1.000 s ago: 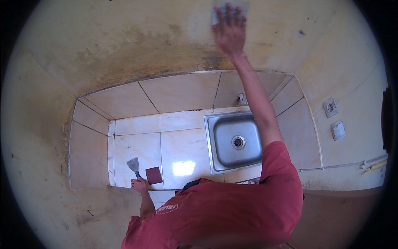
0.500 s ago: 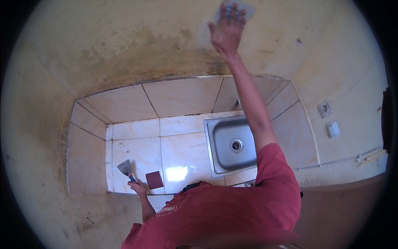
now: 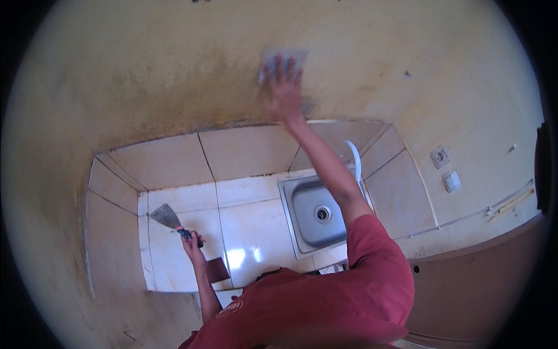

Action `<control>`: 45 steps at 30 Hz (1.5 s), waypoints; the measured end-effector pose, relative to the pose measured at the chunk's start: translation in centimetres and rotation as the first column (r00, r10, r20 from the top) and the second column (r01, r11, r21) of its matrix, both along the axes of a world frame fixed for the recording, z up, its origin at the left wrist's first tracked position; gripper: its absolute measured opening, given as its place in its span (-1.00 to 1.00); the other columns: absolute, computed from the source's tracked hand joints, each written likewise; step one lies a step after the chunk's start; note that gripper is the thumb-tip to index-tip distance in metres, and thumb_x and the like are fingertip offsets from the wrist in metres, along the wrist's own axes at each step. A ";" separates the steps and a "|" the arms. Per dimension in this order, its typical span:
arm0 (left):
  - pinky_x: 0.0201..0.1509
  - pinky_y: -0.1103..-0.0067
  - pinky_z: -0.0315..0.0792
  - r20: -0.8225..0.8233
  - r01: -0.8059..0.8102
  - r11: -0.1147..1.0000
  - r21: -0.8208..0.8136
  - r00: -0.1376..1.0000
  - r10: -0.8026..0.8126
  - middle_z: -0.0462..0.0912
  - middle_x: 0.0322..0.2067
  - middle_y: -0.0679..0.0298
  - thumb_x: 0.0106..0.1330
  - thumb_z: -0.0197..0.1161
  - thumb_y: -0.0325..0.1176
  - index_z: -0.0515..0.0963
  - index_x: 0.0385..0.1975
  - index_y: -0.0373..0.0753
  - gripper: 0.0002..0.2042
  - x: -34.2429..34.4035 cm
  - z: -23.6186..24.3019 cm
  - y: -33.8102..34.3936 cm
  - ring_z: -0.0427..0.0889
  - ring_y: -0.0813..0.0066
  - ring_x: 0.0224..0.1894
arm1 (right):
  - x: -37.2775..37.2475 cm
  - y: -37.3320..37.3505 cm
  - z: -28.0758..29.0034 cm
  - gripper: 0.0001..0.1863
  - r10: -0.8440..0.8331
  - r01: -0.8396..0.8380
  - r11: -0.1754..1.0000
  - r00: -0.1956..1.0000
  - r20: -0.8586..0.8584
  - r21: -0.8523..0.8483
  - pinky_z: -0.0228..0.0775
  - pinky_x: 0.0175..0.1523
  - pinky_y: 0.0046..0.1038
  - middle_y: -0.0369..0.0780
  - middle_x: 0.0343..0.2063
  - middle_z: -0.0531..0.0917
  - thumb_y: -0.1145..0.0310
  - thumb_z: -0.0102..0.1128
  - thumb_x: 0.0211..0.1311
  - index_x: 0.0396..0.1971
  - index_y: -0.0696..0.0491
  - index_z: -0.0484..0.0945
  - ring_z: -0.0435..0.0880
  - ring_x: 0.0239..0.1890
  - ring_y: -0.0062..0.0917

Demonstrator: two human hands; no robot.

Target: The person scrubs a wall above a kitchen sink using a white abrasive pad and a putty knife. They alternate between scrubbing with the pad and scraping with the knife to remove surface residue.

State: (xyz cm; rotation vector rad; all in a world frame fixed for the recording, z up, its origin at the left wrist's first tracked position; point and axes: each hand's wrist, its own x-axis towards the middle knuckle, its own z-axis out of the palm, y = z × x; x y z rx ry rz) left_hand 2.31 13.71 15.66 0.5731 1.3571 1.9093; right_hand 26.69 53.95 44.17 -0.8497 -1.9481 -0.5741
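My left hand [image 3: 195, 244] grips the dark handle of a putty knife [image 3: 165, 216], its wide metal blade over the left part of the tiled counter. A dark red square sheet [image 3: 217, 274] lies on the tiles beside my left forearm. My right hand [image 3: 282, 90] is blurred, pressing a light grey pad [image 3: 289, 57] against the stained yellowish wall [image 3: 157, 75], above the tiled backsplash; its fingers are spread over the pad.
A steel sink [image 3: 305, 227] sits in the right part of the tiled counter [image 3: 244, 215], with a white curved spout [image 3: 354, 152] behind my right arm. The right wall carries a socket [image 3: 440, 156], a switch [image 3: 451, 180] and piping [image 3: 494, 209].
My right hand and the pad have moved down and left across the wall. My left hand has lifted with the putty knife, whose blade now points farther left.
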 end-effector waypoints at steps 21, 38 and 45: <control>-0.14 0.51 0.47 -0.302 0.100 0.972 0.215 0.953 -0.031 0.53 -0.17 0.22 0.59 0.09 -0.30 0.42 -0.10 -0.22 -0.86 13.1 18.0 15.2 0.54 0.49 -0.20 | -0.4 1.6 3.7 -0.24 0.180 -0.180 0.984 0.983 -0.038 0.009 -0.21 0.61 0.00 -0.29 0.60 0.06 -0.21 0.02 0.42 0.55 -0.29 0.18 -0.07 0.63 -0.21; -0.16 0.51 0.43 -0.301 0.087 0.993 0.085 0.952 -0.057 0.54 -0.21 0.26 0.54 0.13 -0.29 0.41 -0.17 -0.20 -0.87 10.2 14.8 8.4 0.53 0.51 -0.24 | 0.2 1.2 -1.9 -0.20 0.084 -0.085 0.995 0.996 -0.033 -0.042 -0.13 0.56 0.15 -0.23 0.59 0.06 -0.21 0.13 0.34 0.53 -0.28 0.23 -0.05 0.61 -0.10; -0.12 0.53 0.43 -0.298 0.218 0.969 0.120 0.939 -0.174 0.55 -0.20 0.23 0.53 0.11 -0.34 0.38 -0.20 -0.20 -0.90 8.9 16.3 10.4 0.53 0.49 -0.23 | -2.2 2.6 9.8 -0.20 0.111 -0.089 0.988 0.977 -0.180 0.127 -0.10 0.54 0.14 -0.20 0.54 0.19 -0.23 0.17 0.29 0.49 -0.25 0.31 0.09 0.56 -0.07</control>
